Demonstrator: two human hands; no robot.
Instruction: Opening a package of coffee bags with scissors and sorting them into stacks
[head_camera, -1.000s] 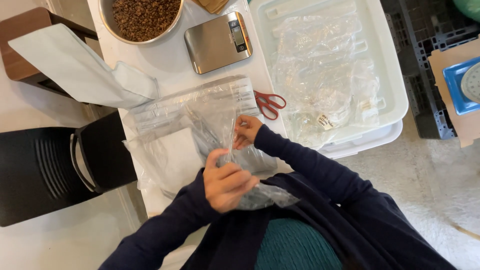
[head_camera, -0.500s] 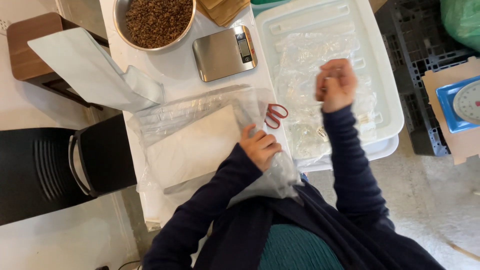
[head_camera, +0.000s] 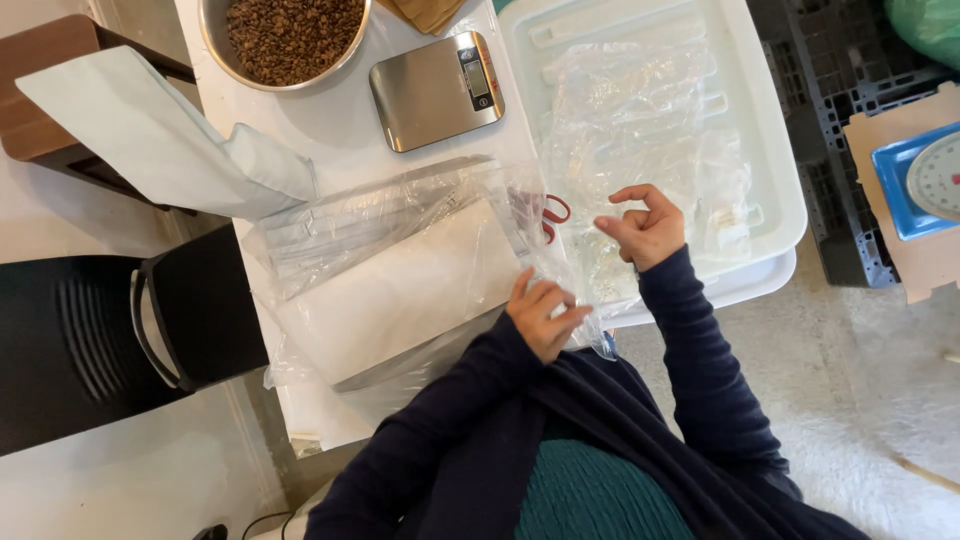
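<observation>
My left hand (head_camera: 545, 315) is shut on a clear plastic bag (head_camera: 560, 268) at the near edge of the white table (head_camera: 330, 130). The bag's top rises toward a pair of red-handled scissors (head_camera: 553, 212). My right hand (head_camera: 645, 225) hovers over the near rim of a white tray (head_camera: 772, 160). Its fingers are loosely curled and I see nothing in them. The tray holds several clear plastic bags (head_camera: 640, 120). A flat stack of clear bags over white sheets (head_camera: 400, 270) lies left of my left hand.
A steel kitchen scale (head_camera: 435, 90) and a metal bowl of brown beans (head_camera: 290, 35) stand at the far side of the table. A pale blue pouch (head_camera: 150, 140) overhangs its left edge above a black chair (head_camera: 100, 340). A black crate (head_camera: 830, 70) and a blue dial scale (head_camera: 925, 185) are at the right.
My right hand left the bag, reached out over the tray, and has now come back toward its near rim. My left hand keeps hold of the clear bag and has shifted right.
</observation>
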